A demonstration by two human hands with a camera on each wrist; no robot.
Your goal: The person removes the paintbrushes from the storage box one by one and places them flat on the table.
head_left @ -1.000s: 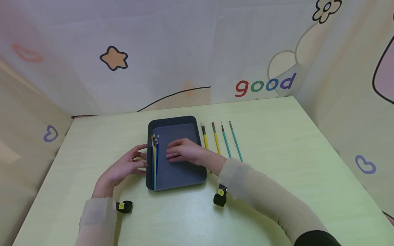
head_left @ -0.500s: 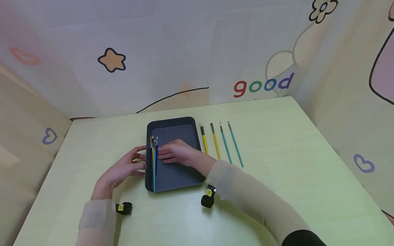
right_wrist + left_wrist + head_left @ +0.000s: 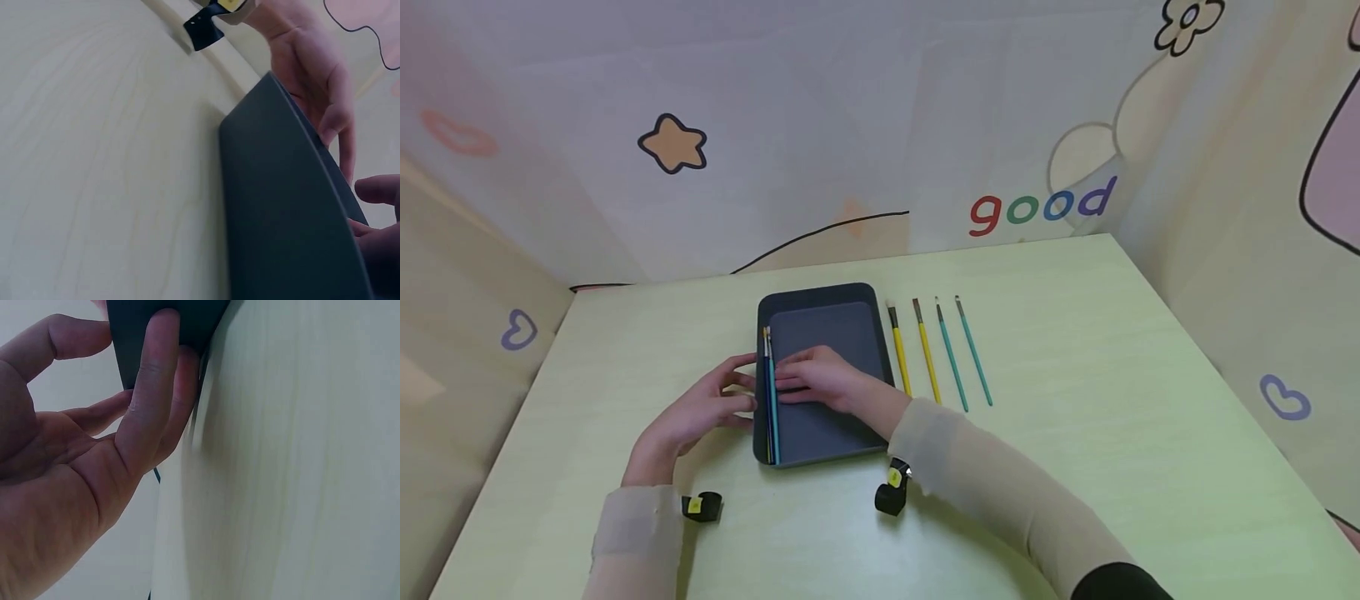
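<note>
My right hand (image 3: 820, 382) is lying inside the dark grey tray (image 3: 820, 312), fingers out flat and touching the paintbrushes (image 3: 770, 392) bunched along its left wall. My left hand (image 3: 703, 408) is steadying the tray's outer left edge, grip relaxed, nothing held. Four more brushes (image 3: 936, 350) are sitting on the bench (image 3: 1075, 375) just right of the tray.

tray (image 3: 820, 296): dark grey, flat on table | brushes (image 3: 770, 392): along left wall

Tray (image 3: 820, 296) sits mid-table (image 3: 1075, 433), brushes (image 3: 770, 392) in it along its left wall, four more brushes (image 3: 940, 350) lying just right.
</note>
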